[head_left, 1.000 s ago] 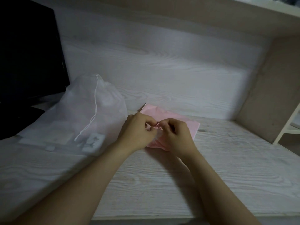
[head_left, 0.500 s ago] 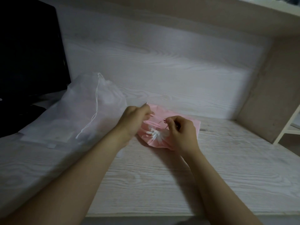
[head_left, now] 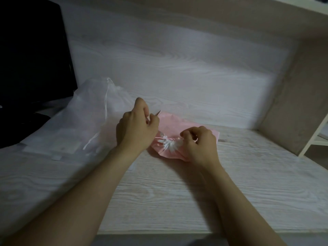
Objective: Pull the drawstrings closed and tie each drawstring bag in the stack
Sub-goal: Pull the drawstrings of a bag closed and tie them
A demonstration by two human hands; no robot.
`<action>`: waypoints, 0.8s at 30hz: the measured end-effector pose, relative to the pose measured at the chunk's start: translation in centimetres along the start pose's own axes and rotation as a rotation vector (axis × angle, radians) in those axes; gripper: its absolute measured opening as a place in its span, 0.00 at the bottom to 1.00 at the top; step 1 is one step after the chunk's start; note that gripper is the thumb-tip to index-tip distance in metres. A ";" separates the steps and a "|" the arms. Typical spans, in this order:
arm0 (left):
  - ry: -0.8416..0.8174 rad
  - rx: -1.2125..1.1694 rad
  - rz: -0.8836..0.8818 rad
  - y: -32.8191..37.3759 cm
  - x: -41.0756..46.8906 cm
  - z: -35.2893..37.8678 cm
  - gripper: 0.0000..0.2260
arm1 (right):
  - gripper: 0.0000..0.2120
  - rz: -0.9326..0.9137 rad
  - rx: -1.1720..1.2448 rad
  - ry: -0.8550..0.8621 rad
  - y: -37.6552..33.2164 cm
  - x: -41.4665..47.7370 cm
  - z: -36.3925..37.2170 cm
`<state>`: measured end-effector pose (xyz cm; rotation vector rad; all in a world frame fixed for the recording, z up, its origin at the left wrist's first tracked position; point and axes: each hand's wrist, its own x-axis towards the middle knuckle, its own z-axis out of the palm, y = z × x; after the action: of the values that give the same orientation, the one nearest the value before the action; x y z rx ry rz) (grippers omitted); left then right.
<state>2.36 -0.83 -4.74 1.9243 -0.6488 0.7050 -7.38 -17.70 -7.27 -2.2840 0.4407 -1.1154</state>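
Since a second ago my hands have come apart. The left hand (head_left: pixel 136 129) has lifted up and away to the left, while the right hand (head_left: pixel 200 144) has stayed low at the mouth of the pink bag (head_left: pixel 179 124).

The bag lies flat on the desk (head_left: pixel 177 201), near the back wall and just right of the white bag (head_left: pixel 85 125). Its mouth is gathered into a tight pucker, with the pale lining (head_left: pixel 168 145) fanned out in pleats toward me. A thin drawstring (head_left: pixel 159 138) runs taut across the pucker, from under the left hand to the right fingers.

My left hand is curled, thumb pressed to forefinger, pinching its end of the string. My right is curled too, fingertips nipped on the other end at the edge of the pucker.

I cannot make out whether a knot has formed; the strands at the pucker blur together. The right hand covers the bag's near right corner, and the left hides its left edge. The sliver poking out past the left knuckles may be the bag's far corner or loose string. The white bag is hazy, with only its cord (head_left: pixel 106 107) clear. A black monitor (head_left: pixel 32 59) is cut off at the left.
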 end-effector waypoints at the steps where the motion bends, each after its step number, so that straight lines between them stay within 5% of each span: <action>1: -0.051 0.046 0.034 0.1 -0.1 -0.1 0.07 | 0.13 0.005 -0.039 0.010 0.2 0.0 0.1; 8: -0.298 0.338 0.166 0.0 -0.8 -0.1 0.08 | 0.16 0.096 -0.179 -0.107 1.1 0.1 1.2; 15: -0.355 0.282 0.244 -1.5 -0.6 1.2 0.11 | 0.16 0.213 0.007 -0.102 0.6 0.1 0.9; 24: -0.501 0.265 0.028 -0.5 -0.1 0.6 0.16 | 0.11 0.272 0.124 -0.063 0.7 0.2 0.4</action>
<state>2.79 -1.12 -5.31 2.3691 -0.9243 0.3303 -6.99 -18.23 -7.72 -2.0716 0.6182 -0.9073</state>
